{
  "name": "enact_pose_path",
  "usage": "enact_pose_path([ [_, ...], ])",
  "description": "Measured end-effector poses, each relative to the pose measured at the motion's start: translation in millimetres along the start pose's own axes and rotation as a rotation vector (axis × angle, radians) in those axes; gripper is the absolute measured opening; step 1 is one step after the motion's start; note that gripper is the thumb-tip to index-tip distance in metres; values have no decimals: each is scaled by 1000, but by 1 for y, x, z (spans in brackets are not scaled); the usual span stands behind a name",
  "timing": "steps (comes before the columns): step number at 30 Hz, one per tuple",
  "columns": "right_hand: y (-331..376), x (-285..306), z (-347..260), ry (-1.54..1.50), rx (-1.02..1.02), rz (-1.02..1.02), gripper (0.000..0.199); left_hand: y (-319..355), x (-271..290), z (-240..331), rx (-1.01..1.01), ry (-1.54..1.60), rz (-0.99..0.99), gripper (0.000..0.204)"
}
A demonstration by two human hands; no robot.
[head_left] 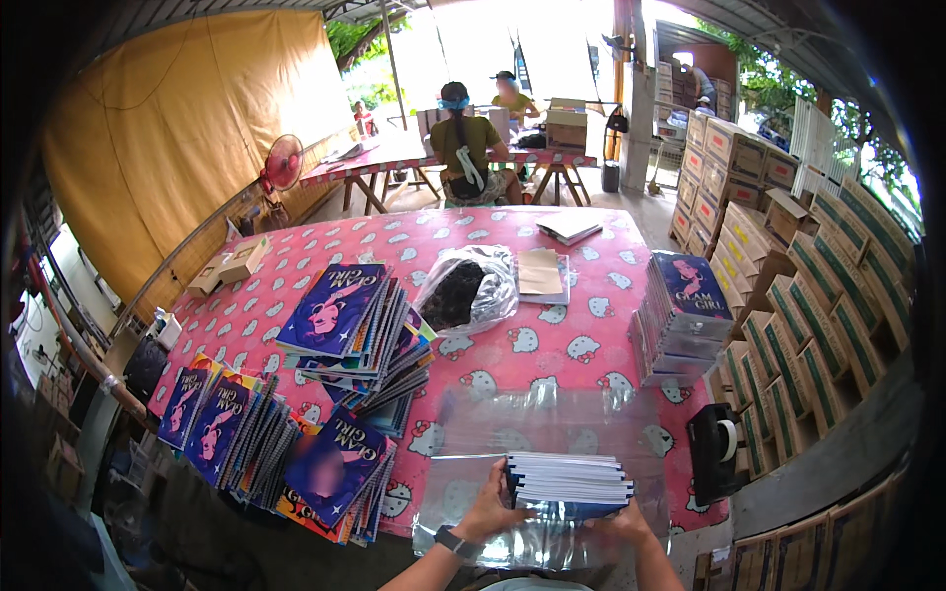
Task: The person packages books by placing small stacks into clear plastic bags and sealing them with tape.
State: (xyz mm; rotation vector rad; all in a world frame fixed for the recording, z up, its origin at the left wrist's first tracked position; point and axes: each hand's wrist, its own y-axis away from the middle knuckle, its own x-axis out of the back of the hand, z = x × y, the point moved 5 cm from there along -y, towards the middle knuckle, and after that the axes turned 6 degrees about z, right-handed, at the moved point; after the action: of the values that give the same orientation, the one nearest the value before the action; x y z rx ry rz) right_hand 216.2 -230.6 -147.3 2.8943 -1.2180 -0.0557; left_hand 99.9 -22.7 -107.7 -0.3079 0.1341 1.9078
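Close to the table's front edge, a stack of notebooks (569, 479) shows its white page edges and dark blue covers. My left hand (490, 509), with a dark watch at the wrist, is closed on its left side. My right hand (623, 522) grips the lower right corner, its fingers partly hidden by the stack. Under and around the notebooks lies a clear plastic sheet or bag (552, 419); I cannot tell whether the stack is inside it. To the left stand piles of spiral notebooks (340, 310) with dark blue and purple illustrated covers.
A tape dispenser (711, 448) and plastic-wrapped notebooks (680, 315) sit at the right of the pink table (552, 360). Beyond are a plastic bag with black contents (463, 291) and brown card (539, 273). Cartons (788, 355) line the right; two people work at a far table.
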Motion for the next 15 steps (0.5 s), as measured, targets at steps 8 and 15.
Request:
enact_pose_path([
  [8, 3, 0, 22, 241, 171, 69, 81, 7, -4, -13, -321, -464, 73, 96],
  [15, -3, 2, 36, 3, 83, 67, 80, 10, 2, -24, -385, -490, 63, 86],
])
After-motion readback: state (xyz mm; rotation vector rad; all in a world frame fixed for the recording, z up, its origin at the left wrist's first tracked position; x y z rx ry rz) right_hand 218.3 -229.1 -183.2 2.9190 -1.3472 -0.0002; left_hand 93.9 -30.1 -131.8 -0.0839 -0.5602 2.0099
